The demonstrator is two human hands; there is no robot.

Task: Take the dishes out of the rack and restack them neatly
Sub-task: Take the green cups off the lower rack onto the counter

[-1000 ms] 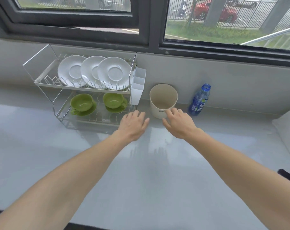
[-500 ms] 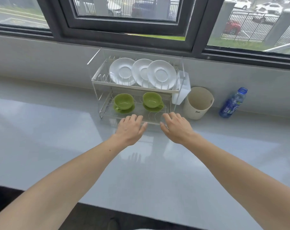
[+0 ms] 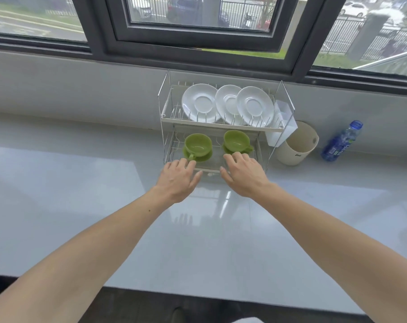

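Observation:
A two-tier wire dish rack stands on the counter against the wall. Three white plates lean upright in its top tier: left plate, middle plate, right plate. On the bottom tier sit two green cups on green saucers, the left cup and the right cup. My left hand is open, palm down, its fingertips at the rack's front edge just below the left cup. My right hand is open too, fingertips reaching the right cup's saucer. Neither hand holds anything.
A white cutlery holder hangs on the rack's right side. Right of it stand a beige bucket and a blue water bottle. The glossy grey counter spreads wide in front; a window frame runs above the wall.
My view has swung left, so the rack now sits centred. Both hands have moved forward from the counter to the front edge of the rack's bottom tier.

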